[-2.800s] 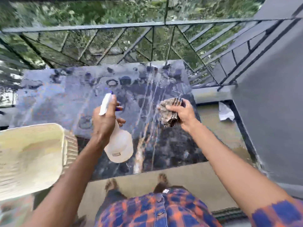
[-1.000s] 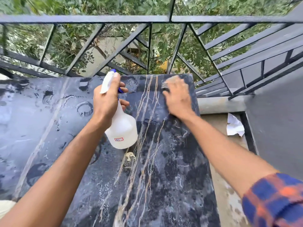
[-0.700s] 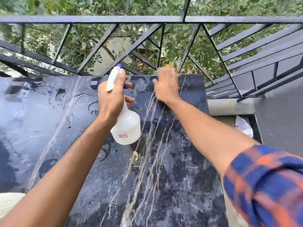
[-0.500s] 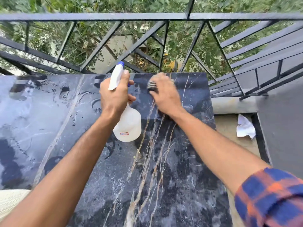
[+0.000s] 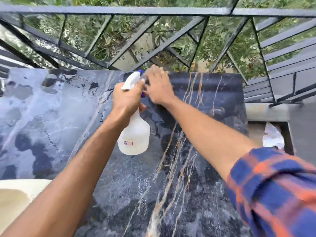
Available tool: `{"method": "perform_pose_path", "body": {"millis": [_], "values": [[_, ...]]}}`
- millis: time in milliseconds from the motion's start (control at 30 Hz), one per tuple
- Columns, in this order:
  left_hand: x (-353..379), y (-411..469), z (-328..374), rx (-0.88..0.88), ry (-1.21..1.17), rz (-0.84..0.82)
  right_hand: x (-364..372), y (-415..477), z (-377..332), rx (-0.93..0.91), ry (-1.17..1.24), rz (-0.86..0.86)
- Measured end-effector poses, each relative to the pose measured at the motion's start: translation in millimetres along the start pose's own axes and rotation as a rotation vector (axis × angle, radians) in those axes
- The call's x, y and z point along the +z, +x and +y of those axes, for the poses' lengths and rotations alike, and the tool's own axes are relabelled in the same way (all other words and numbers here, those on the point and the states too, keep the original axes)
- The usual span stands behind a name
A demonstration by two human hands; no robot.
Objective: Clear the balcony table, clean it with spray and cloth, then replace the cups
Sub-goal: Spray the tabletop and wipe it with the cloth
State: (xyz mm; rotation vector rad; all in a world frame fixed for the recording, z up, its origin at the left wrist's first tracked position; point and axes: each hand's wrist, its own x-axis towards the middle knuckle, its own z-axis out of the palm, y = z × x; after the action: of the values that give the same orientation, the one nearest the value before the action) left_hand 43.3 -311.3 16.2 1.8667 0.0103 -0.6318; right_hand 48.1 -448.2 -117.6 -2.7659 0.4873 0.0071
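Nearest the camera, a rolled plaid sleeve (image 5: 273, 190) in blue and orange is covering the upper right arm, and the edge of a cream woven chair (image 5: 18, 197) is showing at the lower left, just beside the table. Both bare forearms are reaching forward over the dark marble table (image 5: 130, 194), whose top is streaked with tan veins and is glistening with pale wet patches on its left part. The left hand (image 5: 127, 98) is wrapping tightly around the neck of a translucent white spray bottle (image 5: 134, 139), lifting it above the tabletop with its white nozzle tipped in blue pointing away toward the railing; a small red-bordered label is facing the camera on the bottle's body. Just beyond and touching close to the nozzle, the right hand (image 5: 158, 86) is lying palm down, fingers spread flat, near the far edge of the table; it is blurred, and whether a cloth is lying beneath it cannot be told. To the right, a crumpled white paper (image 5: 272, 135) is lying on the balcony floor. Farthest away, the black metal railing (image 5: 153, 11) is standing before green foliage.
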Motion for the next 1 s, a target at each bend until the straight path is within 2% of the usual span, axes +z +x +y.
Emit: {"method": "perform_pose_path", "body": {"millis": [67,133,233,333,400,467,533,600,700,833,933,1000], "values": [[-7,6,-1,-0.012,-0.004,-0.003,9,-23,7,-0.034,0.031,0.053],[-12,8,-3,-0.032,-0.027,-0.020,2,-49,39,0.038,0.049,0.131],[-20,10,-5,-0.061,-0.080,-0.031,-21,-62,88,0.316,0.044,0.145],[-29,8,-5,-0.085,-0.091,-0.028,-33,-21,78,0.489,0.003,0.149],[-37,7,-5,-0.101,-0.114,-0.021,-30,14,33,0.395,-0.067,0.096],[-43,8,-5,-0.108,-0.119,-0.013,-17,38,-21,0.175,-0.055,0.042],[-49,10,-7,-0.112,-0.119,0.014,-2,42,-67,-0.025,0.022,-0.080],[-54,12,-7,-0.122,-0.141,0.035,10,26,-81,-0.135,0.042,-0.140],[-62,13,-9,-0.131,-0.174,0.042,18,-22,-50,-0.135,0.124,0.003],[-70,10,-11,-0.136,-0.197,0.028,0,-35,10,0.099,0.078,0.073],[-77,5,-12,-0.139,-0.206,0.028,-4,22,-9,0.257,0.017,0.064],[-81,1,-12,-0.142,-0.205,0.046,0,50,-45,0.186,-0.017,0.016]]}}
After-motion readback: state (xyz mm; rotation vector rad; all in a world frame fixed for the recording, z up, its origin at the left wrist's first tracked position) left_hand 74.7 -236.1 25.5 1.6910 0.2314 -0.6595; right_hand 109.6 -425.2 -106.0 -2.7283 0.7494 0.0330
